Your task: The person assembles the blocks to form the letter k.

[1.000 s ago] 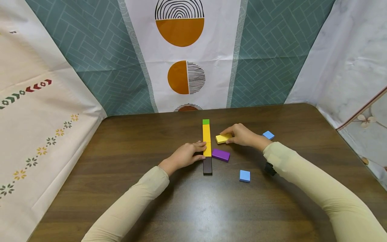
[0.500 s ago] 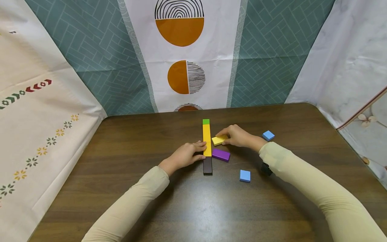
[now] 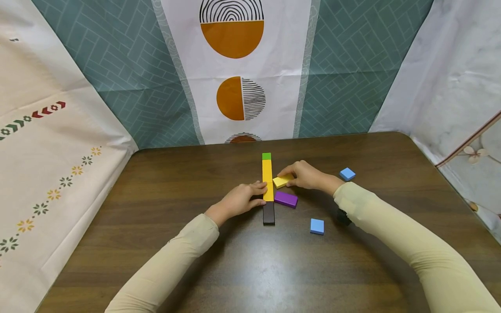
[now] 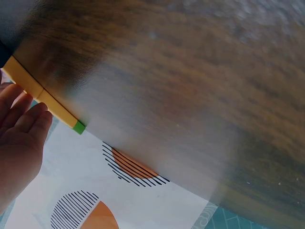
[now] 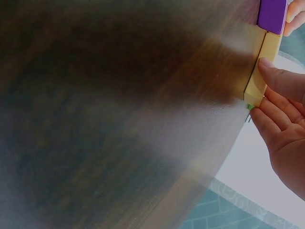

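Observation:
In the head view a straight row lies on the table: a small green block (image 3: 266,156) at the far end, two amber blocks (image 3: 267,171), then a black block (image 3: 268,214) nearest. My left hand (image 3: 239,199) rests at the row's left side, its relaxed fingertips touching the nearer amber block. With thumb and fingers, my right hand (image 3: 308,175) pinches a pale yellow block (image 3: 280,181), whose left end is right at the row's right side. Just nearer lies a purple block (image 3: 286,199), slightly angled, close beside the row. The right wrist view shows the thumb (image 5: 268,63) on the yellow block.
Two flat blue squares lie to the right: a near blue square (image 3: 317,226) and a farther blue square (image 3: 347,174) behind the right wrist. The brown wooden table (image 3: 188,174) ends at a patterned cloth backdrop (image 3: 148,65). Light cloth hangs on both sides.
My right hand has moved left, bringing the yellow block up to the row's side. The left hand and the row have stayed in place.

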{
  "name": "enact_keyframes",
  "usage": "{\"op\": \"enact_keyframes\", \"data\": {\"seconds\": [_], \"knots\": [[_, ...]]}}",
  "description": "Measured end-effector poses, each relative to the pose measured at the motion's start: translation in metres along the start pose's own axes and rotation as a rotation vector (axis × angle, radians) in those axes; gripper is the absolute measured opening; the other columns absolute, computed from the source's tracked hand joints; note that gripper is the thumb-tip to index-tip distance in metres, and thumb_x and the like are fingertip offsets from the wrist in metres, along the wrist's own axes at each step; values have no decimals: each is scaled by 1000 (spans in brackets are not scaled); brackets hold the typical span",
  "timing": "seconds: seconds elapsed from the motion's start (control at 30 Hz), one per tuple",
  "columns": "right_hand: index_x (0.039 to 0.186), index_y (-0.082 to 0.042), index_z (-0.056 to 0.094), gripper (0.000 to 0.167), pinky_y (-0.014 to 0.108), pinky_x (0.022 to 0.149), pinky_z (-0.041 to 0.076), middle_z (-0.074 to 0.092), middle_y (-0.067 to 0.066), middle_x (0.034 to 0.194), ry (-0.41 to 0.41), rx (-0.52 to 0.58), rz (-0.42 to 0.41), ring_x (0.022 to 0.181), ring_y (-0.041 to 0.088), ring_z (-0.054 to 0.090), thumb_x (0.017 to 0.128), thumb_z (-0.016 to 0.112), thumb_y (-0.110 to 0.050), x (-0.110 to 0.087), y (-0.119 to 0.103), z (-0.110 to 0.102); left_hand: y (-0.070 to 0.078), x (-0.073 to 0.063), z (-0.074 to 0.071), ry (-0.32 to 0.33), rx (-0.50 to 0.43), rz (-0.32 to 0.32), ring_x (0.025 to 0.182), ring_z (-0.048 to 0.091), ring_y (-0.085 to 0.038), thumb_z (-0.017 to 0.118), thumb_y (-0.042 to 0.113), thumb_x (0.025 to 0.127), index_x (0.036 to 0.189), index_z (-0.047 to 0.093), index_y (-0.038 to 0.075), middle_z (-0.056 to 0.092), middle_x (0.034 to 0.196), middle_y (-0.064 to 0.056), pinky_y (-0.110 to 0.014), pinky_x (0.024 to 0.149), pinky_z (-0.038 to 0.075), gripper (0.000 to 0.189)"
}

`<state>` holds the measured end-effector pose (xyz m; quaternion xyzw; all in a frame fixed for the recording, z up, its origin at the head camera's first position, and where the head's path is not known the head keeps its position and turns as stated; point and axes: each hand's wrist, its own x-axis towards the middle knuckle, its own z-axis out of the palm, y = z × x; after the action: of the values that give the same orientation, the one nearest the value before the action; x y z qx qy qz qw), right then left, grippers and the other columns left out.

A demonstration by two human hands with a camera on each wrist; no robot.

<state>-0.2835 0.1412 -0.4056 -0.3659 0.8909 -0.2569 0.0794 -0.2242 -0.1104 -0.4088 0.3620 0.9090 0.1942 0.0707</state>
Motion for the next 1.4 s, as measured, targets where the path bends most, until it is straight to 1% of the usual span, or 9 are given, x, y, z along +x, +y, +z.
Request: {"op": "enact_keyframes", "data": {"seconds": [0.17, 0.23, 0.43, 0.7, 0.93, 1.27, 1.4], "knots": [[118, -1, 68, 35, 43, 91, 51, 68, 13, 116, -11, 7, 23, 101, 25, 63, 84, 74, -3, 1, 1, 1, 1, 0, 1, 11, 15, 28, 131, 45, -31, 65, 22, 93, 133, 55, -1, 49, 141, -13, -42, 105, 39, 47], [119, -1, 68, 35, 43, 92, 51, 68, 13, 116, -12, 6, 24, 103, 26, 63, 84, 73, -3, 2, 1, 1, 1, 0, 1, 12, 15, 33, 131, 45, -31, 65, 23, 93, 133, 55, -1, 49, 141, -13, -42, 105, 39, 47], [119, -1, 68, 35, 45, 94, 49, 67, 13, 118, -10, 7, 14, 107, 28, 63, 84, 73, -2, 2, 2, 0, 0, 0, 0, -2, -4, 11, 133, 43, -27, 64, 27, 93, 134, 54, 2, 47, 143, -9, -40, 107, 37, 49], [122, -1, 66, 38, 46, 97, 47, 65, 14, 122, -24, 3, 12, 113, 30, 60, 84, 73, -4, 2, 0, -2, 0, 0, 0, -11, -4, -3, 133, 42, -25, 64, 28, 94, 135, 54, 3, 47, 143, -7, -38, 108, 36, 49], [123, -2, 65, 40, 47, 100, 44, 63, 14, 125, -25, 0, 10, 118, 32, 58, 84, 73, -4, 1, 2, -5, 0, 1, 0, -15, -19, -9, 134, 41, -25, 63, 27, 94, 135, 53, 3, 46, 144, -7, -38, 108, 36, 49], [122, -1, 66, 37, 47, 99, 45, 63, 14, 125, -34, 15, 9, 118, 32, 58, 85, 72, -4, 0, 3, -6, -1, 0, 1, -7, -13, 1, 134, 41, -25, 64, 27, 94, 135, 53, 3, 46, 144, -8, -38, 108, 36, 49], [123, -1, 66, 37, 47, 99, 45, 63, 14, 125, -16, 12, 0, 118, 32, 57, 86, 71, -5, 1, 1, -10, -1, 0, 1, -3, -16, 1, 134, 42, -25, 63, 26, 94, 135, 54, 2, 47, 143, -8, -38, 107, 37, 48]]}}
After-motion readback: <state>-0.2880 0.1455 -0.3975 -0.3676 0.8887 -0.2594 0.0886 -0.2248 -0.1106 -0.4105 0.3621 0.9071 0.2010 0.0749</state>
